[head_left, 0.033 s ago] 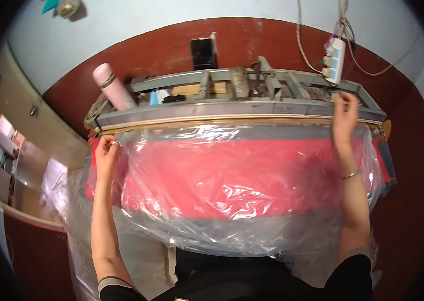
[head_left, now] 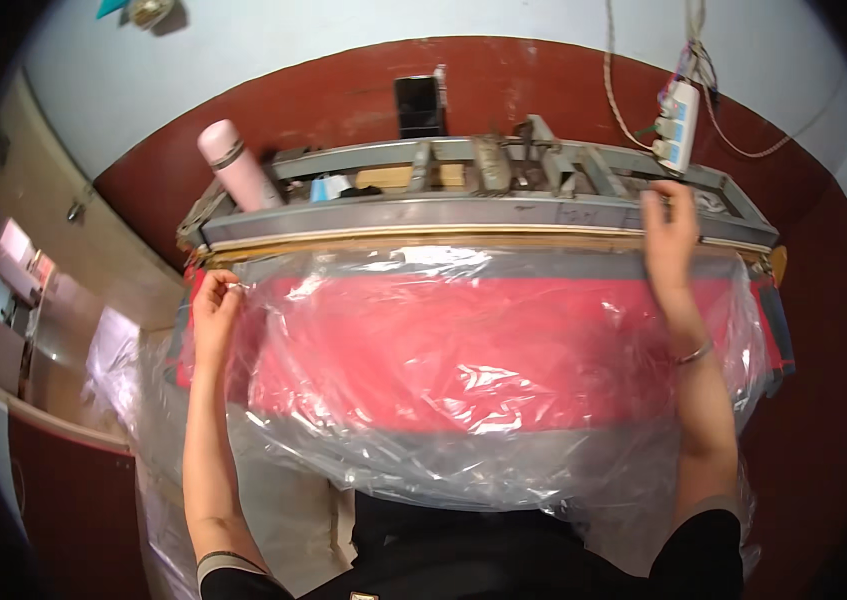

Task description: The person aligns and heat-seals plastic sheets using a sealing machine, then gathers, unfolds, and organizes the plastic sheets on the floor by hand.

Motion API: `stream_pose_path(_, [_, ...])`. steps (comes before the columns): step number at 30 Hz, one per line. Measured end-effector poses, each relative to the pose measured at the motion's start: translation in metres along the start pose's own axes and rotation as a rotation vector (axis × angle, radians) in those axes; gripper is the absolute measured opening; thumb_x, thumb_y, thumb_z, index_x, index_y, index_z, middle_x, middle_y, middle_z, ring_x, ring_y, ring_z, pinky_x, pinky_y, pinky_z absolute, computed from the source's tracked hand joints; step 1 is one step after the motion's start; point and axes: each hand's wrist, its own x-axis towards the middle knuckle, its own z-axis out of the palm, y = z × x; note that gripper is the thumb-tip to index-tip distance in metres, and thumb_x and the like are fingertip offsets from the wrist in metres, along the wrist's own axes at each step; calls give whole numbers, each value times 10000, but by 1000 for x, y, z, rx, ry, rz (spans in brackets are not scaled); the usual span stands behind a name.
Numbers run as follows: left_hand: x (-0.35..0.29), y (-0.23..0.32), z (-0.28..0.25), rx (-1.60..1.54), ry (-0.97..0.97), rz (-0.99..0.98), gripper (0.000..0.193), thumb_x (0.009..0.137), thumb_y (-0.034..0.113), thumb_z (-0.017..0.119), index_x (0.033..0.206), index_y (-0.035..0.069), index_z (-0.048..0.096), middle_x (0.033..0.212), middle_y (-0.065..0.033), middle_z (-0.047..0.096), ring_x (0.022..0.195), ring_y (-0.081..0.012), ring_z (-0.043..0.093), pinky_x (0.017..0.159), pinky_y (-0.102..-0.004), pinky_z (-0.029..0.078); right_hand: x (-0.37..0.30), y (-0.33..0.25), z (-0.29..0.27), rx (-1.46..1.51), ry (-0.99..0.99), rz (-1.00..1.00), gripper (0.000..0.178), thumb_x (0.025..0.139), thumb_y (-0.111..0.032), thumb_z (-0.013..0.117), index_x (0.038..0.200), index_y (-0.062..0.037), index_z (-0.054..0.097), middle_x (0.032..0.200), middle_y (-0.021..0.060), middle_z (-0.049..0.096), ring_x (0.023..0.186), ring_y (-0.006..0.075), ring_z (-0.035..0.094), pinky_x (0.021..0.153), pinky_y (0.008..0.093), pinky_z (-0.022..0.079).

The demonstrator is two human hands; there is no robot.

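Two bare hands are at the far side of a clear plastic film (head_left: pixel 533 480), which lies over a red and grey fabric (head_left: pixel 503 345) between the forearms. The left hand (head_left: pixel 217 300) is at the far left corner, thumb and fingers together in a pinching grip, seemingly on the film's edge. The right hand (head_left: pixel 670 235) is blurred over the near rail of a metal frame (head_left: pixel 423 217); I cannot tell whether its grip is closed on anything. As I judge it, the spreading is well along: film covers most of the red from left to right. Apparently left undone are the smoothing and the edges: wrinkles cross the middle, the near edge hangs loose by the person's body, and nothing visibly fastens the film.
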Motion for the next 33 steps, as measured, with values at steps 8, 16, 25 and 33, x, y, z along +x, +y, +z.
stream_pose_path(8, [-106, 65, -82, 31, 75, 72, 69, 832, 20, 529, 900, 33, 525, 732, 14, 513, 627, -45, 477, 553, -180, 385, -72, -174, 105, 619, -1190, 117, 218, 708, -204, 714, 761, -16, 620, 673, 41, 599, 683, 147, 570, 660, 290, 445])
stream_pose_path(16, [-194, 15, -102, 176, -778, -591, 176, 775, 49, 497, 931, 45, 577, 625, -4, 545, 506, -69, 465, 473, -230, 388, -75, 25, 4, 190, -383, 319, 223, 737, -203, 700, 710, 5, 625, 647, 42, 598, 623, 98, 545, 556, 261, 436])
stream_pose_path(25, [-97, 3, -192, 709, -306, -441, 38, 720, -2, 553, 719, 0, 591, 655, -61, 607, 626, -144, 588, 571, -285, 471, -100, 298, -371, -578, -51, 577, 295, 770, -309, 678, 817, -18, 655, 654, 30, 589, 611, 110, 527, 583, 288, 453])
stream_pose_path(33, [4, -10, -121, 467, 545, 341, 258, 816, 114, 575, 1029, -26, 536, 955, -106, 592, 888, -207, 553, 811, -307, 421, -100, 265, -366, -818, 36, 739, 263, 778, -283, 632, 920, -65, 670, 862, 131, 665, 799, 241, 634, 713, 360, 473])
